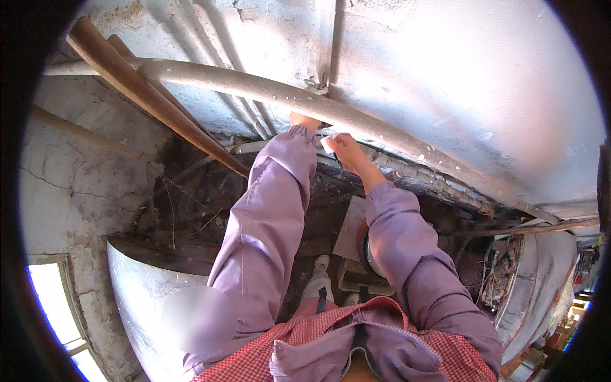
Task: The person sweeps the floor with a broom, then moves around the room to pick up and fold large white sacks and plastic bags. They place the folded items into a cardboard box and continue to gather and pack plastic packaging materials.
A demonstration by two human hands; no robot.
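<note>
My left hand (305,119) reaches up behind a thick, pale pipe (229,79); only its wrist and the back of the hand show, and its fingers are hidden. Just below that pipe, to the right, my right hand (347,152) is closed around a small white piece (327,145), too small to tell whether it is cloth, paper or plastic. A dark slim part shows under the same hand. Behind both hands rises a whitewashed wall (429,71), where a vertical strip (324,43) ends near the left hand.
Brown wooden poles (157,107) lean across the pipe at left. A rounded grey-white vessel (138,291) stands lower left, near a window (55,305). Under my right forearm are a pale board (350,229) and a rectangular basin (351,281). Dirty pipework (429,184) runs along the wall.
</note>
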